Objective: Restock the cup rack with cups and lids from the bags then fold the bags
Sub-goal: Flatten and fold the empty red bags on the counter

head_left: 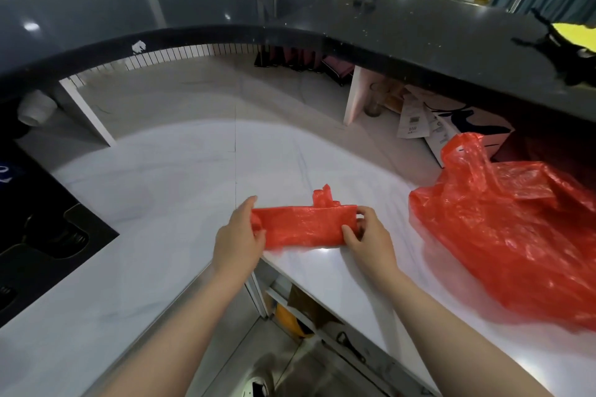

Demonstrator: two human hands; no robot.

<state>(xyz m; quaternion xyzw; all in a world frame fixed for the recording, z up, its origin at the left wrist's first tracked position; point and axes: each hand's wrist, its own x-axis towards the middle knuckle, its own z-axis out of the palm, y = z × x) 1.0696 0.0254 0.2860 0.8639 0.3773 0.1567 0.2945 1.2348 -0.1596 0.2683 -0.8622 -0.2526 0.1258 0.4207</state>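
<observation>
White marble counter (180,190), near edge: folded red bag (303,226) lies lengthwise left-right, handles pointing away; left hand (238,235) and right hand (371,238) pinch its ends.

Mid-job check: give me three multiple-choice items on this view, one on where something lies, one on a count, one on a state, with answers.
1. Where does the loose bag lie, seen from the folded bag?
A. To its right on the white counter
B. On the dark upper ledge
C. To its left

2. How many red bags are in view?
A. One
B. Two
C. Three

3. What state is the bag between the hands in?
A. Spread fully open
B. Folded into a narrow strip
C. Tied in a knot

Answers:
1 A: it sits crumpled toward the right edge of the view.
2 B: one folded, one loose.
3 B: the left hand and right hand each pinch an end of a flat strip.
</observation>
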